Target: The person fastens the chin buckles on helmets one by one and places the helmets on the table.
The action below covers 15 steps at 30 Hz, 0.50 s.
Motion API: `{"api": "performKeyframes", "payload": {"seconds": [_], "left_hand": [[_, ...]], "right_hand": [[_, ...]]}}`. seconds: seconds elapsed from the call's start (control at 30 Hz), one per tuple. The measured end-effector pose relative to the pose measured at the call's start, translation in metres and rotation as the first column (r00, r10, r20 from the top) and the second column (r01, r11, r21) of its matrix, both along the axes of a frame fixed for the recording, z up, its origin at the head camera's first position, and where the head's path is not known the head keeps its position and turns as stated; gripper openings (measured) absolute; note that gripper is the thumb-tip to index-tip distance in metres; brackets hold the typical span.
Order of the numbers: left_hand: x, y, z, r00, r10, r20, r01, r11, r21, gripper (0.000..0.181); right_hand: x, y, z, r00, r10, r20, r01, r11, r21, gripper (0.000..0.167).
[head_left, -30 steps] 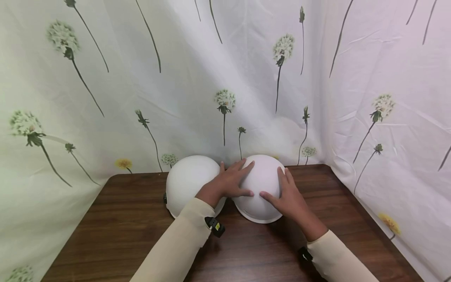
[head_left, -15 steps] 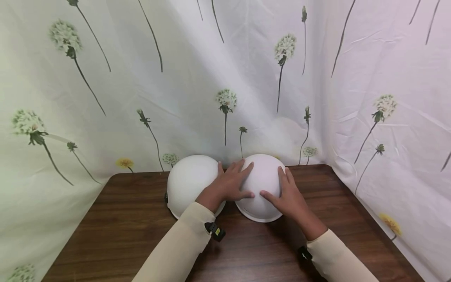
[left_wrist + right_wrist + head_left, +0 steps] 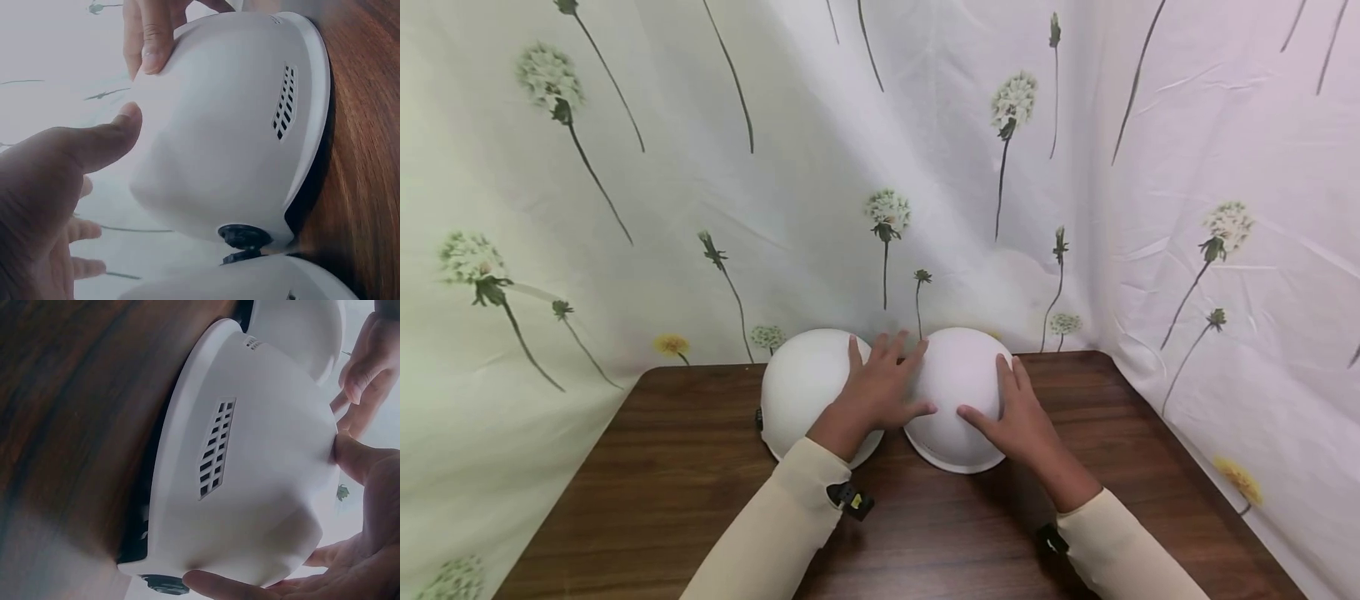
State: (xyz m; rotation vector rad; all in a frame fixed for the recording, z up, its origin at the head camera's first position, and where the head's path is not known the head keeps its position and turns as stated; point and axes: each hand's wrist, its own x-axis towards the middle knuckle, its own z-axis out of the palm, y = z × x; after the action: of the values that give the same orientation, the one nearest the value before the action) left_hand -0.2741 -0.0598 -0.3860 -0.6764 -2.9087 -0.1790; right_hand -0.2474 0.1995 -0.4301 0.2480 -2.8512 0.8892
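Observation:
Two white safety helmets sit dome up side by side, the left helmet (image 3: 805,387) and the right helmet (image 3: 958,375). My left hand (image 3: 874,390), fingers spread, is over the gap between them; its thumb is apart from the right helmet in the left wrist view. My right hand (image 3: 1024,427) rests on the right side of the right helmet, thumb and fingers spread across the dome. A slotted vent (image 3: 219,450) and a dark round knob (image 3: 164,584) show on that helmet in the right wrist view. The left forearm and hand hide part of the left helmet.
Both helmets stand on a brown wood-grain table (image 3: 685,492), close to its back edge. A white cloth (image 3: 805,208) with printed flowers hangs behind and at the sides. Each sleeve carries a small black device (image 3: 850,502) at the wrist.
My left hand has drawn slightly left, away from the right helmet. The right hand keeps its place on that helmet. The whole head view has shifted a little.

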Motion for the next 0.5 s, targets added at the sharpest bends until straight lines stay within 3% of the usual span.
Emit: {"api": "performKeyframes", "payload": {"seconds": [0.3, 0.5], "left_hand": [[0.01, -0.026, 0.005, 0.997, 0.083, 0.004, -0.083, 0.995, 0.054, 0.102], [0.017, -0.046, 0.004, 0.991, 0.134, 0.026, -0.135, 0.99, 0.039, 0.103]], "right_hand": [[0.0, -0.001, 0.003, 1.0, -0.008, 0.008, 0.008, 1.0, 0.002, 0.12], [0.0, 0.0, 0.002, 1.0, -0.003, 0.02, 0.003, 1.0, -0.004, 0.121]]}}
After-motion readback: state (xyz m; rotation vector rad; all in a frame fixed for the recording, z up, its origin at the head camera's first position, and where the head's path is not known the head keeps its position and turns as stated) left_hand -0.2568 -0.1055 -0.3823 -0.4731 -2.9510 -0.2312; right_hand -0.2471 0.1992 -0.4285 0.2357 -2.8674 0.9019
